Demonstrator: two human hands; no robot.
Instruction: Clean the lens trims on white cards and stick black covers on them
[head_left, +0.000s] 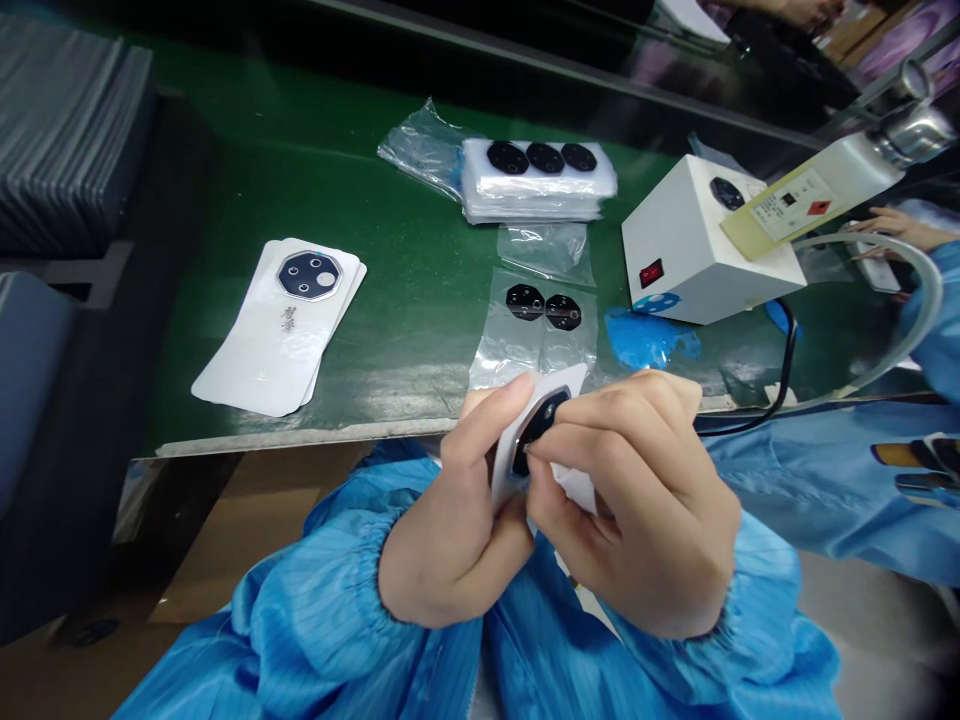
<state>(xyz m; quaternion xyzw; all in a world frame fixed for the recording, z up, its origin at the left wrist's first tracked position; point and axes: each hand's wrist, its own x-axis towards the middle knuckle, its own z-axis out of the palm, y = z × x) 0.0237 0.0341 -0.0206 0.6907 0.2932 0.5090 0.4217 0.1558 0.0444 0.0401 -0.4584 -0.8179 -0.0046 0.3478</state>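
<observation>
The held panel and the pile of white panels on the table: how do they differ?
The held panel is tilted between the left hand and right hand; the pile lies flat on the green table. The held panel is partly covered, while the pile's top is uncovered and shows dark writing. Both are white with a dark patch.

1. On the yellowish bottle [844, 175], a pale label [796, 190] carries a red diamond sign [819, 208] with a dark symbol inside, too small to tell.
2. The same label bears a small black square [788, 200] and lines of fine print, none of it legible.
3. On the top white panel [255, 350] of the stack, dark brush-style characters [288, 319] run in a column; they cannot be read with certainty.
4. Near that panel's lower end sits a faint mark [260, 377], too pale to read.
</observation>
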